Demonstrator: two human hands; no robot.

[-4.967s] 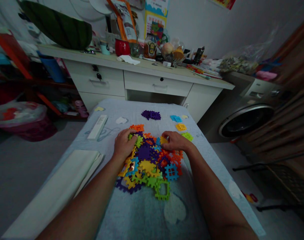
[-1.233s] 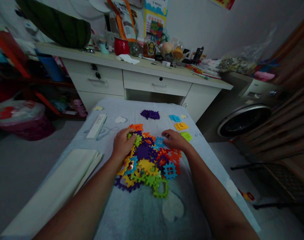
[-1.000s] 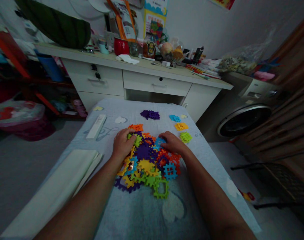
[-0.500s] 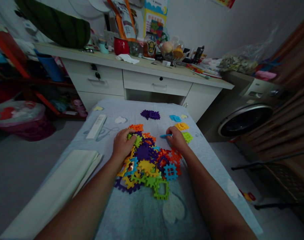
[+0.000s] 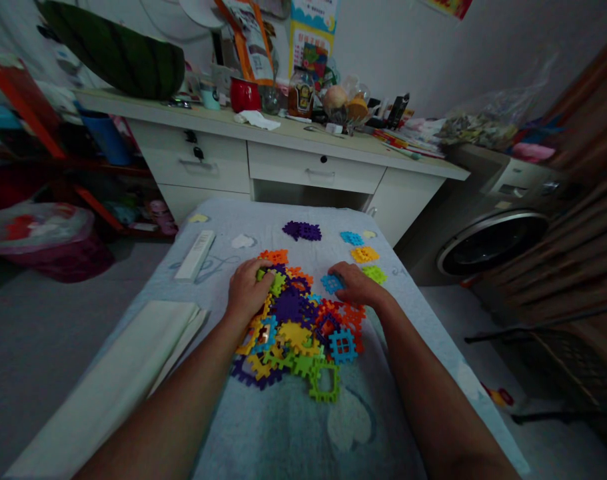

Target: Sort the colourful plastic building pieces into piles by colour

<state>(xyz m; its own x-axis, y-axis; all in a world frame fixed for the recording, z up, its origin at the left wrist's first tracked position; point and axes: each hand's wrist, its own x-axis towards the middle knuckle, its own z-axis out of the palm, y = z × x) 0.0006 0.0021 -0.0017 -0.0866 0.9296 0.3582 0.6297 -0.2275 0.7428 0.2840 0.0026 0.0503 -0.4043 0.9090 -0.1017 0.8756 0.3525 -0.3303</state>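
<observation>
A pile of toothed plastic building pieces (image 5: 288, 307) in purple, yellow, orange, red, green and blue lies mid-table. My left hand (image 5: 248, 283) rests at its upper left edge, fingers curled and closed on a light green building piece (image 5: 278, 283). To the right of the pile, my right hand (image 5: 356, 283) grips a blue building piece (image 5: 332, 283) by its right side, the piece's face turned up. Beyond that hand lie a green piece (image 5: 375, 274), a yellow piece (image 5: 364, 254) and another blue piece (image 5: 352, 238). Purple pieces (image 5: 302, 231) sit together farther back.
A long white box (image 5: 195, 256) and a folded pale cloth (image 5: 118, 373) lie on the left of the cloth-covered table (image 5: 418, 373). Behind stands a white cabinet (image 5: 316, 160) crowded with a watermelon, jars and papers. A washing machine (image 5: 488, 213) is at right.
The blue piece in my right hand has turned from edge-on to nearly flat and lowered slightly. My left hand keeps its place at the pile.
</observation>
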